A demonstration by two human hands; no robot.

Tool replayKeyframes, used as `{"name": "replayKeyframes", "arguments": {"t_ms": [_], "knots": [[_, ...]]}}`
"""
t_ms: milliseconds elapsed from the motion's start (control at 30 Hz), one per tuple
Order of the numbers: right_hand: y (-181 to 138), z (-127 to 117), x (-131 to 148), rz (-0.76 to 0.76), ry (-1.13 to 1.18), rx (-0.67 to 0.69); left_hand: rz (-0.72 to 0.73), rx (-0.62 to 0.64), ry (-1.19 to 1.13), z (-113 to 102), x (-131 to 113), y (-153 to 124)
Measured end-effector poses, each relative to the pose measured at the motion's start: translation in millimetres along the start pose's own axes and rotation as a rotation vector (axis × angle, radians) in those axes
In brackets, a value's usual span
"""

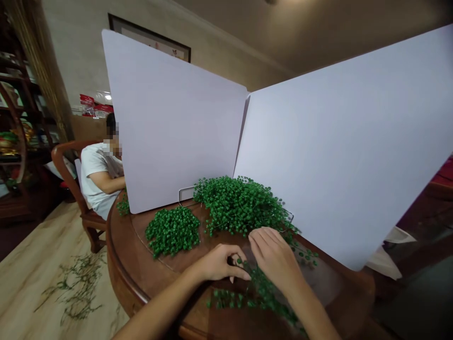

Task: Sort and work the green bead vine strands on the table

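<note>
My left hand (223, 263) is curled above the table, its thumb and fingers closed around a sprig of round green berries (239, 260); small green bits show inside the curl. Just to its right is my right hand (273, 252), back upward, with the fingers bent down and the fingertips hidden. Under and beside my right wrist lies a blurred berry stem (264, 285). A short row of green berries (226, 298) lies nearer to me. Beyond my hands rises a large heap of berry sprigs (237, 203). A smaller pile of berries (173, 231) is to its left.
Two tall white panels (177, 118) meet in a corner behind the heap, with wire stands at their feet. The round wooden table (141, 269) has a raised edge. Stripped stems (79, 288) lie on the floor at left. A person in a white shirt (97, 172) sits behind the left panel.
</note>
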State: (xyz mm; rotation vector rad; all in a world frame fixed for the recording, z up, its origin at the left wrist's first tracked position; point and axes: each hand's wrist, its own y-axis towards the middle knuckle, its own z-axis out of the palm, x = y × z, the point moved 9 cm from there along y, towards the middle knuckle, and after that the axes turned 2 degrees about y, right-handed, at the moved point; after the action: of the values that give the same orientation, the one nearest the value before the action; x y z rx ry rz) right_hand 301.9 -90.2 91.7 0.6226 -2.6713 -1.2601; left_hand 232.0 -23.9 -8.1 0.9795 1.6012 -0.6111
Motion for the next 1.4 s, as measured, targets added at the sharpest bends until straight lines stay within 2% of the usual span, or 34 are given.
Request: {"name": "replayKeyframes", "arguments": {"t_ms": [67, 133, 233, 300, 367, 433, 500, 633, 800, 1033, 1200, 1400], "knots": [[12, -2, 13, 0.093, 0.127, 0.023, 0.020, -0.009, 0.022, 1, -2, 0], [22, 10, 14, 0.259, 0.229, 0.127, 0.027, -0.028, 0.053, 0, -2, 0], [25, 38, -7, 0.516, 0.335, 0.258, -0.009, -0.057, 0.064, -1, 0, 1], [21, 56, -23, 0.594, 0.482, 0.296, -0.026, -0.067, 0.040, -3, 2, 2], [12, 67, -35, 0.627, 0.677, 0.260, -0.039, -0.082, 0.015, -6, 4, 4], [-2, 64, -46, 0.663, 0.776, 0.134, -0.067, -0.091, 0.014, -10, 6, 5], [-13, 58, -44, 0.609, 0.737, 0.094, -0.093, -0.088, 0.022, -14, 9, 5], [-28, 49, -27, 0.495, 0.690, 0.154, -0.090, -0.070, -0.008, -19, 8, 6], [-40, 55, -27, 0.505, 0.650, 0.180, -0.129, -0.121, -0.001, -22, 15, 9], [-39, 53, -27, 0.434, 0.640, 0.148, -0.173, -0.245, -0.074, -26, 26, 10], [-40, 50, -24, 0.366, 0.594, 0.158, -0.142, -0.228, -0.103, -23, 25, 8], [-39, 48, -15, 0.279, 0.368, 0.153, -0.104, -0.279, 0.009, -27, 24, 8]]}}
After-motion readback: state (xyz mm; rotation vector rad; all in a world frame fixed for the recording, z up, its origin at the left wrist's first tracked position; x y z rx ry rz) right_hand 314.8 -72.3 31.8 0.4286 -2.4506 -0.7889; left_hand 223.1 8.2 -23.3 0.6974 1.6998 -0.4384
